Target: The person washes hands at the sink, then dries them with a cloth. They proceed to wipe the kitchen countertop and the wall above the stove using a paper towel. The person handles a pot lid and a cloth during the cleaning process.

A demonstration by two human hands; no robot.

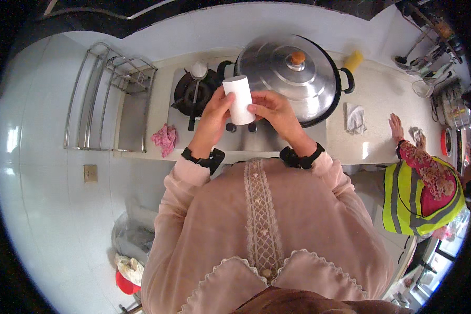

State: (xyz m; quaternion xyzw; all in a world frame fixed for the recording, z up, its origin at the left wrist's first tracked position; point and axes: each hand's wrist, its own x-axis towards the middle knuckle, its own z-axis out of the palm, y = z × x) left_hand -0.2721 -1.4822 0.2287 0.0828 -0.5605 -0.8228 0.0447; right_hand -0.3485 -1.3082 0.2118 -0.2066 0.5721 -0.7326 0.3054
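Observation:
A plain white roll of paper [240,102] stands nearly upright between my two hands, tilted slightly, above the front of the gas stove [267,138]. My left hand [216,110] grips its left side with the thumb across the front. From the right, my right hand [272,110] holds it too, thumb on its lower edge. Behind the roll, a large lidded steel pan [314,88] with black handles covers the right burner. On the left burner [184,96] rests a ladle [196,94] with a dark handle. Both wrists wear black bands.
A pink cloth [165,139] lies left of the stove, near a metal rack [106,102]. To the right are a folded white cloth [355,118] and a yellow object [353,61]. A co-worker in a reflective vest [402,196] has both hands on the counter [376,94].

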